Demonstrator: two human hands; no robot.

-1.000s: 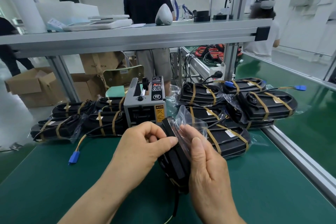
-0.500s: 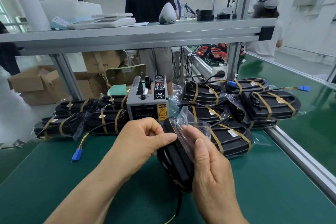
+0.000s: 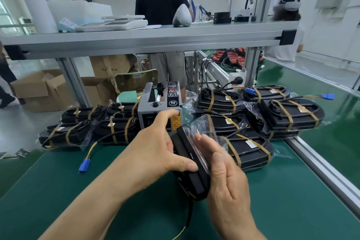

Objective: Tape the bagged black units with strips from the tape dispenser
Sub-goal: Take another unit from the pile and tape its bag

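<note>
Our left hand (image 3: 155, 146) has reached the tape dispenser (image 3: 155, 101), fingers' hold unclear; our flat-open right hand (image 3: 226, 177) steadies the bagged black unit (image 3: 184, 143).

Tape dispenser (image 3: 155, 103) between left pile (image 3: 93, 128), right pile (image 3: 263, 115), on table (image 3: 78, 191).

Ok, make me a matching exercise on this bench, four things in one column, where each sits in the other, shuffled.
1 tape dispenser
2 nearest blue connector
3 white scale
4 upright black unit

A on the upper shelf
B between left hand and right hand
C on the green mat, far left
D flanked by taped units

Pairs: 1-D, 2-C, 3-A, 4-B
</note>
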